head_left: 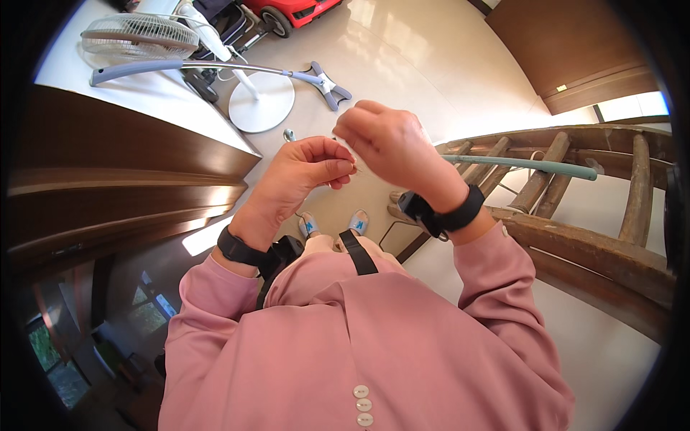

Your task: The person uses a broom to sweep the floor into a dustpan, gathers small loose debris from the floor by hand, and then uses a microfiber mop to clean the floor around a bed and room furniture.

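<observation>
My left hand [310,175] is raised in front of me, with thumb and forefinger pinched together. A few thin strands [359,169], like hair or thread, stick out from that pinch. Close beside it on the right, my right hand [383,140] is held slightly higher, its fingers bent downward and bunched; whether anything is between them is hidden. Just behind the left hand shows a grey rounded end piece with a hole [289,134]; the rest of that object is mostly covered by the hand.
A wooden ladder [587,231] stands at right, with a pale green pole [566,168] across it. Ahead are a white floor fan [261,102], a mop with an X-shaped head [329,86], a red toy car [296,13] and a wheeled frame. Dark wooden furniture [124,140] is at left.
</observation>
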A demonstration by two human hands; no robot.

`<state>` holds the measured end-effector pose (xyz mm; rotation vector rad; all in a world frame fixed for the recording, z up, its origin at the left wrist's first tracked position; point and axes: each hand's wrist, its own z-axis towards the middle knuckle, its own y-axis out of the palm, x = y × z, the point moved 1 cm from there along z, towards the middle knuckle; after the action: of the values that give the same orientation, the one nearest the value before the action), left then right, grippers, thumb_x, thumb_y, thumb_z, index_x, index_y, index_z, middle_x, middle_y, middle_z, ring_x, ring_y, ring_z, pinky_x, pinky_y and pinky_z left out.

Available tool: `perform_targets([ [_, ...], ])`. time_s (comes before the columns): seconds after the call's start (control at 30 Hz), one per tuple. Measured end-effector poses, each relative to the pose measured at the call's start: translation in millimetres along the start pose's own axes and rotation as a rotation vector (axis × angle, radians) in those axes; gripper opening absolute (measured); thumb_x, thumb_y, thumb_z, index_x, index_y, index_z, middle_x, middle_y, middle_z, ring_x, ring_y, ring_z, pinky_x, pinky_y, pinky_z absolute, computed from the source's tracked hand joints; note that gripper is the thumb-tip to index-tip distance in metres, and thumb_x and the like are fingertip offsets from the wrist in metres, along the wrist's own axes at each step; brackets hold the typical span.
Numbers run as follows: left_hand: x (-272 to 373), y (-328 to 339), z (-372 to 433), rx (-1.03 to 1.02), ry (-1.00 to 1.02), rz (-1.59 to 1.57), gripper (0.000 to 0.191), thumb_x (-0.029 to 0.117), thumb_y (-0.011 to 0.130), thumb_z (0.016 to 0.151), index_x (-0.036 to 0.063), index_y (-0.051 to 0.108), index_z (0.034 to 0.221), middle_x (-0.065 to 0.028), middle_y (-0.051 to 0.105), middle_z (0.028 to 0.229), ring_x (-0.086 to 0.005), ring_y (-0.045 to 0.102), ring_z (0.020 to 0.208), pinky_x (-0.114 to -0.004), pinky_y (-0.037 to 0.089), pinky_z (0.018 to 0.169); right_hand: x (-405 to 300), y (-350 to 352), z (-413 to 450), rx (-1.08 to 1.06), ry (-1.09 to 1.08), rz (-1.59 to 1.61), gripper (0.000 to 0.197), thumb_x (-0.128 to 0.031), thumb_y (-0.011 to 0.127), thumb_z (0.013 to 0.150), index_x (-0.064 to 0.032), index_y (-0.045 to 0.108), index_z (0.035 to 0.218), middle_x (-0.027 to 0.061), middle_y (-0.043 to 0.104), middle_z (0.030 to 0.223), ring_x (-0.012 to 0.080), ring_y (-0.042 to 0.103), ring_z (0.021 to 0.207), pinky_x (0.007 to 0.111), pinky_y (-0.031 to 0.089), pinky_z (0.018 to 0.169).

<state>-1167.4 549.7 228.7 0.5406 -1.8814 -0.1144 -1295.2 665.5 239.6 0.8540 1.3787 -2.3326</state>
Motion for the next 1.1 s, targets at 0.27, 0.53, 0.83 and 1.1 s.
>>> perform_targets([
  [0.27, -4.4, -0.6, -1.3, -0.016, -0.045, -0.305, 0.008, 0.006, 0.063, 0.083, 0.0047, 0.061, 0.091, -0.0060, 0.063, 0.087, -0.0113, 0.058, 0.072, -0.022, 0.048, 0.064, 28.4, 34.2, -20.7, 0.011, 0.166, 0.352, 0.017, -0.017, 0.056, 0.083, -0.0017, 0.057, 0.077, 0.0158, 0.056, 0.070, 0.0342, 0.055, 0.066, 0.040, 0.044, 0.059],
  [0.53, -10.4, 0.3, 6.7, 0.174, 0.199, -0.042, 0.010, 0.008, 0.063, 0.084, 0.0062, 0.060, 0.094, -0.0032, 0.062, 0.086, -0.0082, 0.056, 0.076, -0.021, 0.043, 0.065, 2.7, 50.8, -45.6, -0.063, 0.150, 0.348, 0.013, -0.014, 0.054, 0.087, -0.0019, 0.055, 0.082, 0.0136, 0.058, 0.073, 0.0315, 0.057, 0.066, 0.038, 0.045, 0.057],
  [0.83, -13.4, 0.5, 4.3, 0.188, 0.138, 0.377, 0.008, 0.007, 0.062, 0.083, 0.0014, 0.062, 0.089, -0.0019, 0.062, 0.081, -0.0080, 0.056, 0.075, -0.022, 0.046, 0.069, -28.9, 1.3, -30.7, -0.008, -0.179, -0.270, 0.007, -0.014, 0.060, 0.074, -0.0118, 0.053, 0.074, 0.0022, 0.050, 0.071, 0.0195, 0.057, 0.065, 0.033, 0.043, 0.045],
  [1.1, -1.6, 0.9, -8.8, -0.061, -0.167, -0.121, 0.010, 0.008, 0.064, 0.083, 0.0016, 0.065, 0.091, -0.0052, 0.065, 0.082, -0.0109, 0.059, 0.073, -0.022, 0.048, 0.068, 12.4, 3.9, -8.6, 0.029, -0.063, 0.151, 0.007, -0.015, 0.060, 0.080, -0.0090, 0.059, 0.077, 0.0047, 0.053, 0.075, 0.0259, 0.056, 0.064, 0.033, 0.045, 0.054],
])
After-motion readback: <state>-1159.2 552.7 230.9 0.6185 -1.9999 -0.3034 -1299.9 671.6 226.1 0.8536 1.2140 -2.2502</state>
